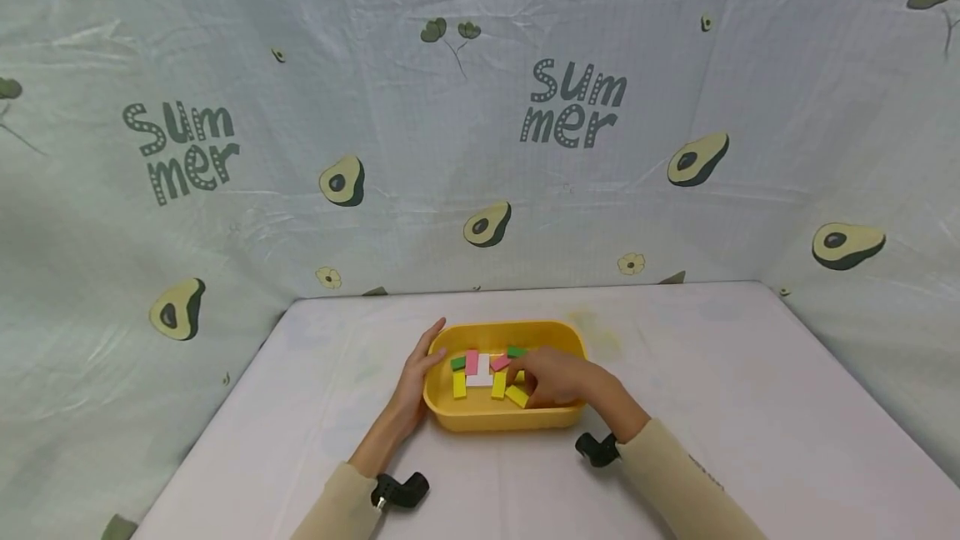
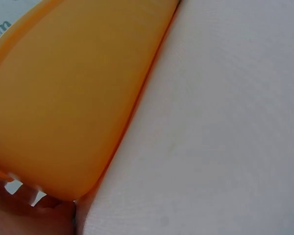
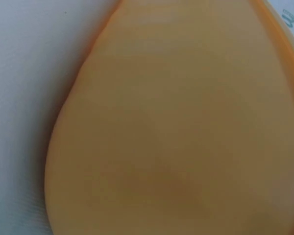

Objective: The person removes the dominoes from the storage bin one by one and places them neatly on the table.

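A yellow plastic tub (image 1: 510, 422) stands on the table, with several small flat blocks inside. My left hand (image 1: 408, 386) holds its left end, thumb over the rim and fingers along the outside. In the left wrist view, the fingers (image 2: 29, 210) touch the tub's wall. My right hand (image 1: 558, 375) reaches inside at the right, fingers bent down among yellow blocks (image 1: 517, 396). Part of another yellow block (image 1: 521, 376) shows between finger and thumb; whether it is pinched is hidden. Left of this hand lie a pink block (image 1: 472, 362), white blocks (image 1: 479, 381) and a green block (image 1: 458, 363).
Under the tub is a white-covered table (image 1: 675, 373). Behind it hangs a pale sheet (image 1: 420, 123) printed with avocados and lettering. Black wrist cameras (image 1: 401, 491) sit on both wrists. The tub's outer wall (image 3: 176, 132) fills most of the right wrist view.
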Available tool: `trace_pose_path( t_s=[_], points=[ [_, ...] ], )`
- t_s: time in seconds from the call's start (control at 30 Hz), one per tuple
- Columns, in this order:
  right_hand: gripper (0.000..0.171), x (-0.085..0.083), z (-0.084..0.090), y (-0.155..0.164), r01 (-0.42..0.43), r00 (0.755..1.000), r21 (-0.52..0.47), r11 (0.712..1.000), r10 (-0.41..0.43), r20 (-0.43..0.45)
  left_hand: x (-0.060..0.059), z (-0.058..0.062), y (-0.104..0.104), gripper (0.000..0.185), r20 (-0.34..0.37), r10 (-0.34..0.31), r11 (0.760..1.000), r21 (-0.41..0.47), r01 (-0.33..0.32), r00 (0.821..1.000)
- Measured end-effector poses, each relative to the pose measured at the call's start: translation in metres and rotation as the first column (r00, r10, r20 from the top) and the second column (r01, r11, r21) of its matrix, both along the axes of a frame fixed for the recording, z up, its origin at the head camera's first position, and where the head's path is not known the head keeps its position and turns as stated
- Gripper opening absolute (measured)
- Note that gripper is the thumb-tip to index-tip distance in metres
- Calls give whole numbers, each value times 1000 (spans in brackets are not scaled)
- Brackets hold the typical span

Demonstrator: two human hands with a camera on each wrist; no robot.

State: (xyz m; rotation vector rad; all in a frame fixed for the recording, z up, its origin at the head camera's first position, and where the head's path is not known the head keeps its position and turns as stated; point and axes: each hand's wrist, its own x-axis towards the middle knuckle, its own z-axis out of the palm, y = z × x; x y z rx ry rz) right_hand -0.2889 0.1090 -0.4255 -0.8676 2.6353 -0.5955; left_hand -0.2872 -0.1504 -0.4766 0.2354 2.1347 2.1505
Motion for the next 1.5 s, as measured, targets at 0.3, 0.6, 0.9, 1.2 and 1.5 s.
trace_pose_path(
  t_s=[0.3,0.6,0.9,1.2,1.5],
  points=[
    [33,-2,-2,-1,-5,1000,21,1000,5,-11,-2,0,1,53,-14,4,999,-47,-4,1000],
    [31,-4,-1,-1,-11,1000,33,999,11,-14,-5,-1,1,52,-19,33,995,-96,-35,999],
    [34,-13,9,11,33,998,-39,999,-31,52,-9,-3,4,52,-24,38,995,-91,-40,999],
    [36,-29,25,34,14,1000,-64,998,-15,-18,-13,-2,7,52,-33,48,995,-89,-51,998],
    [40,-40,42,61,37,999,-107,994,-40,-26,-16,-2,11,52,-27,61,994,-88,-63,998]
  ],
)
